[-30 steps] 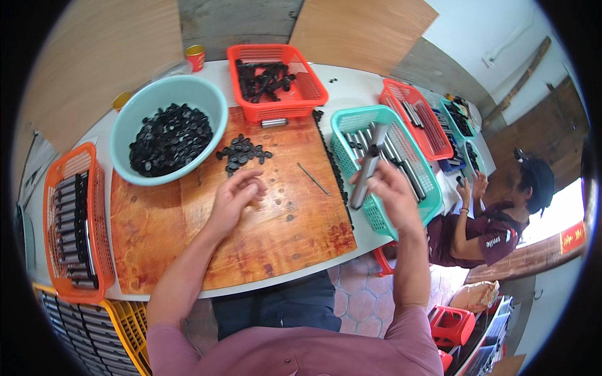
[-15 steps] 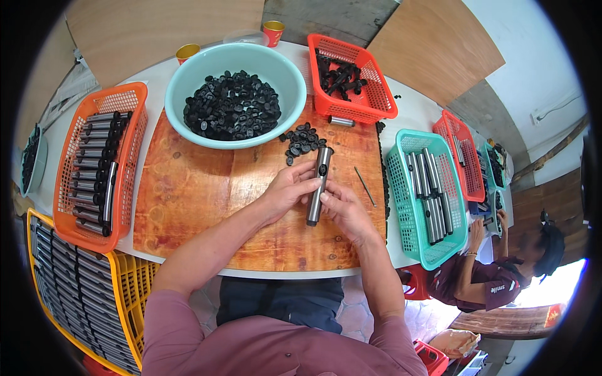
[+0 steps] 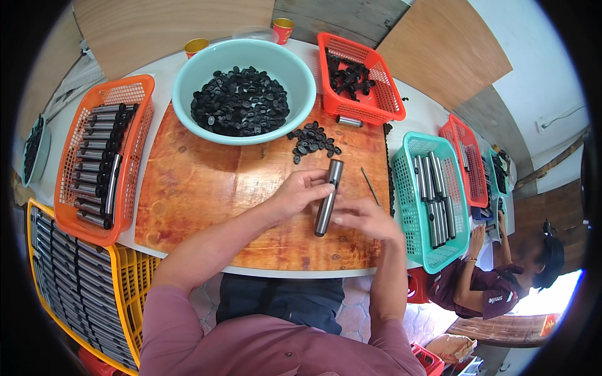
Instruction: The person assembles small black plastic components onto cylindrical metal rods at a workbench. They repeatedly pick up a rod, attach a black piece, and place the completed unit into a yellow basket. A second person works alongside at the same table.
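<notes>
A silvery metal tube (image 3: pixel 327 210) stands at a tilt above the wooden board (image 3: pixel 207 207), its lower end dark. My left hand (image 3: pixel 306 190) is closed round the tube's upper half, with the thumb across its front. Close beside the lower half, my right hand (image 3: pixel 369 218) has its fingers loosely stretched toward the tube; some fingertips are partly hidden. Just beyond my hands lies a loose pile of small black oval parts (image 3: pixel 313 138). To the right of the tube, a thin dark rod (image 3: pixel 370 186) rests on the board.
A light-green basin (image 3: pixel 182 119) holds many black oval parts. Orange basket (image 3: pixel 145 116) at left and green basket (image 3: pixel 411 232) at right hold tubes. A red basket (image 3: pixel 392 103) holds black parts. A yellow crate (image 3: pixel 128 294) stands lower left. A co-worker (image 3: pixel 483 282) sits at right.
The tube has been turned in my left hand, so the black flanged end no longer shows at its top. My right hand has loosened from the lower part and shifted slightly right.
</notes>
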`<state>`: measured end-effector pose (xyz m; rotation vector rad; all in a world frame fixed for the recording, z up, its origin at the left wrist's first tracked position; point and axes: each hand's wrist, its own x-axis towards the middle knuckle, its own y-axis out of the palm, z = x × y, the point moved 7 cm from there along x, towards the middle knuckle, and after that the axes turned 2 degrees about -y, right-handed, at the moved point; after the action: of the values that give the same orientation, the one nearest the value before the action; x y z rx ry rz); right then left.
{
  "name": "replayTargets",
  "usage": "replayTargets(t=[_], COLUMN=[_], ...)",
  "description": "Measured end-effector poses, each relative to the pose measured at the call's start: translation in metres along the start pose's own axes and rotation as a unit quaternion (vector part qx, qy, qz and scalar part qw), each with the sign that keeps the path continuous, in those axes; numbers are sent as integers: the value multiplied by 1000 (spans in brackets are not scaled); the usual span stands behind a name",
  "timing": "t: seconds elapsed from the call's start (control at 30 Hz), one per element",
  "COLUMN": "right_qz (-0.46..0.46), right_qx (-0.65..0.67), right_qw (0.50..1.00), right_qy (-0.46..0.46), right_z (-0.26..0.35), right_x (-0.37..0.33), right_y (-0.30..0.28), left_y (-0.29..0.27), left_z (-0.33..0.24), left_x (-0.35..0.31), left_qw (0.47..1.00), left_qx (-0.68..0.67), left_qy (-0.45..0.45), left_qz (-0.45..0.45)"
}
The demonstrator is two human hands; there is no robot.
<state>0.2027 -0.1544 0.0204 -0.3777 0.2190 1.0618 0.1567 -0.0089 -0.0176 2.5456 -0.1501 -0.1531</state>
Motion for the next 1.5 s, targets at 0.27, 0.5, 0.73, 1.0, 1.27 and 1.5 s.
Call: replayTargets(t=[0.27, 0.5, 0.73, 1.0, 1.27, 1.5], right_qz=[-315, -307, -325, -338, -339, -315], right_qx=[-279, -331, -384, -329, -291, -313], right_qw=[904, 878, 818, 850, 866, 870], right_qy=[-76, -161, -281, -234, -223, -216], right_z=[5, 18, 15, 13, 11, 5], right_x=[14, 74, 70, 70, 70, 71], right_y=[-71, -42, -33, -36, -36, -38], left_y=[28, 28, 6, -9, -27, -29], left_z=[32, 25, 17, 9, 6, -1], left_x=[-5, -5, 4, 8, 9, 9], left_qw=[988, 986, 978, 979, 977, 978], left_qx=[-6, -22, -194, -202, -199, -187], left_qy=[-115, -122, -54, -13, -9, 2], left_qz=[103, 111, 50, 0, -80, -88])
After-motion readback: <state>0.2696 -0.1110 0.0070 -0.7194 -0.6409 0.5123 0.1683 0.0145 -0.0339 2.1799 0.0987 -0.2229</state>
